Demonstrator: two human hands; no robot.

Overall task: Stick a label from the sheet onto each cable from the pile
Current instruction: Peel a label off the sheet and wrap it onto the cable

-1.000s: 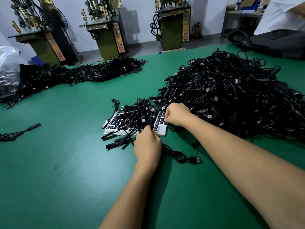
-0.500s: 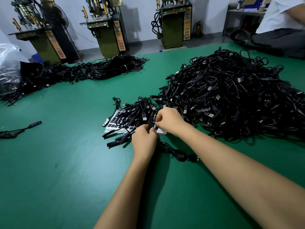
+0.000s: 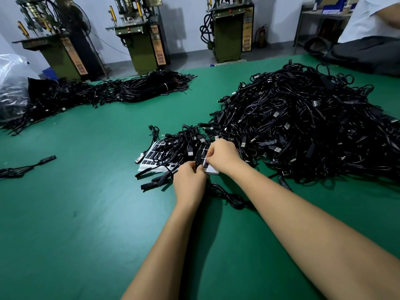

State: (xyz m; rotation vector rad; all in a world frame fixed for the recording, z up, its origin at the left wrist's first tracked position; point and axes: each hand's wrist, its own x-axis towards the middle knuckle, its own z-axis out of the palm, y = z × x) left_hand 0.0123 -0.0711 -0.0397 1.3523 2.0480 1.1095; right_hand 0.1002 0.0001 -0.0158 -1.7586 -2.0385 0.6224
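Note:
A big pile of black cables (image 3: pixel 298 131) covers the right half of the green table (image 3: pixel 91 213). In front of it lies a white label sheet (image 3: pixel 151 158) with black labels, partly buried under loose cables. My left hand (image 3: pixel 189 182) grips the black plug body of one cable (image 3: pixel 198 158) and holds it upright over the sheet's right end. My right hand (image 3: pixel 223 155) pinches at that plug from the right, fingertips against it. Whether a label sits between the fingers is hidden. The held cable's loop (image 3: pixel 229 195) trails on the table below my hands.
A long heap of bundled cables (image 3: pixel 138 87) runs along the far left. A single cable (image 3: pixel 26 167) lies at the left edge. A clear plastic bag (image 3: pixel 10 87) sits far left. Green machines (image 3: pixel 140 40) stand behind the table. Another person (image 3: pixel 368 33) sits at the far right.
My right hand came off the sheet toward my left hand and now pinches the plug. My left hand lifted the plug upright over the sheet's right end.

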